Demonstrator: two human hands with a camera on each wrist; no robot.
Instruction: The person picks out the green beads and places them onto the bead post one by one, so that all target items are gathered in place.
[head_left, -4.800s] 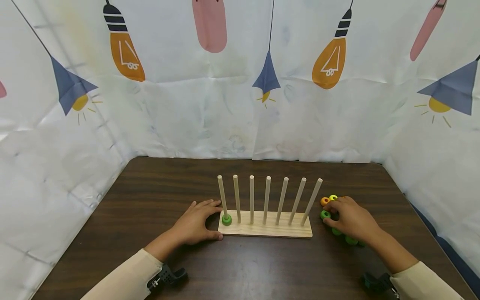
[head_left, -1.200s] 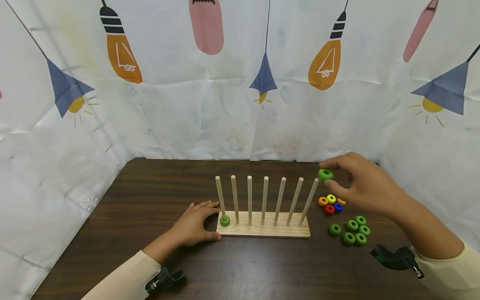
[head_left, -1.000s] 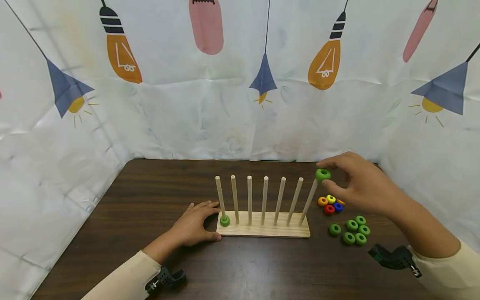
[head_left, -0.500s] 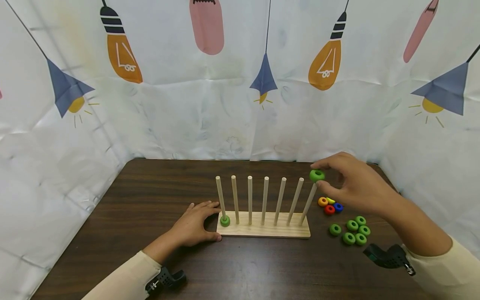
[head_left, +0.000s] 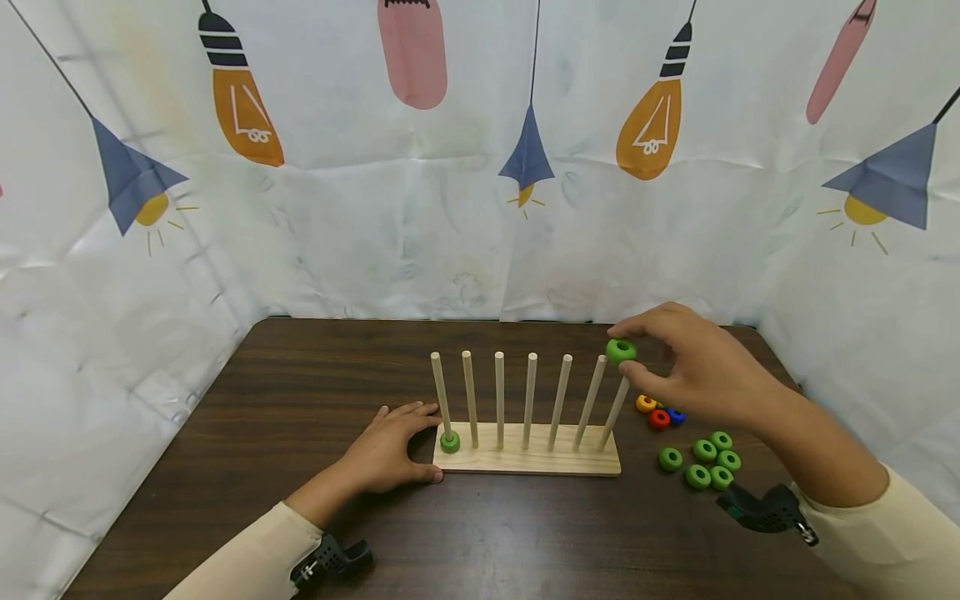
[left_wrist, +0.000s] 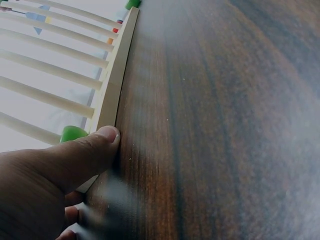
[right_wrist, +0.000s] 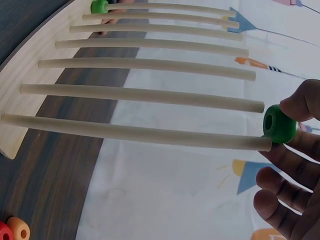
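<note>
A wooden peg stand [head_left: 525, 458] with several upright pegs sits mid-table. One green ring [head_left: 450, 442] lies at the bottom of its leftmost peg. My left hand [head_left: 390, 450] holds the stand's left end, its thumb [left_wrist: 95, 145] against the front edge and fingers behind. Between thumb and fingertips, my right hand [head_left: 697, 367] pinches another green ring [head_left: 621, 350]. In the right wrist view this held ring [right_wrist: 279, 124] is close by the tip of the nearest peg [right_wrist: 150, 135], with its hole turned toward the pegs.
Right of the stand, several loose green rings [head_left: 704, 451] lie on the dark wooden table [head_left: 480, 533]. Behind them is a small cluster with an orange ring [head_left: 646, 403], a red ring [head_left: 659, 419] and a blue ring [head_left: 676, 416]. A patterned white cloth [head_left: 465, 250] hangs behind the table.
Earlier my right hand was down among the loose rings; it rose with a green ring and has since moved left along the peg tops. My left hand has stayed at the stand's end.
</note>
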